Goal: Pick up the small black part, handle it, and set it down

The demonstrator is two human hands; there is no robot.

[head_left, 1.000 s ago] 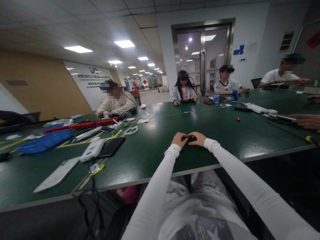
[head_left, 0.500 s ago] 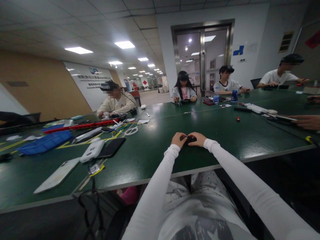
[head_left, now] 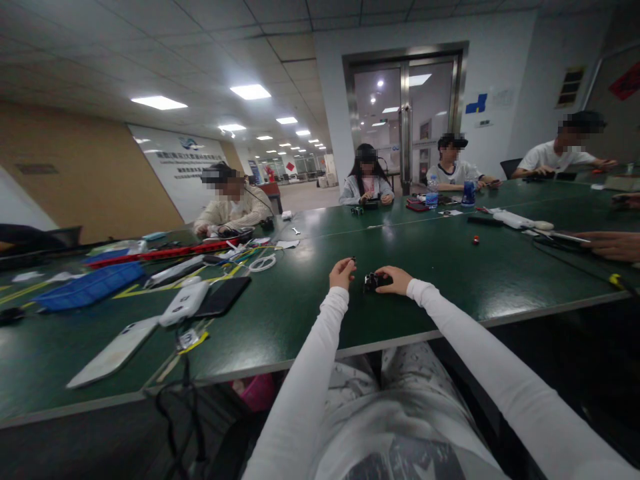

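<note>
Over the green table point(head_left: 300, 313), my right hand point(head_left: 395, 279) has its fingers closed around a small black object with shiny metallic parts point(head_left: 371, 282); its exact kind is too small to make out. To the left of it, my left hand point(head_left: 343, 273) is pinched at the fingertips around a tiny dark piece point(head_left: 354, 259). A gap separates the left hand from the black object. Both forearms rest near the table's front edge in white sleeves.
Left of me lie a white phone point(head_left: 115, 350), a white case-like device point(head_left: 185, 301), a black phone point(head_left: 223, 297), a blue tray point(head_left: 90, 287) and a coiled white cable point(head_left: 263, 263). A small red item point(head_left: 475, 240) lies to the right. Several people sit around the table.
My left hand has come away from the black object and moved left with a tiny dark piece. The right hand stays in place, and the object now shows more.
</note>
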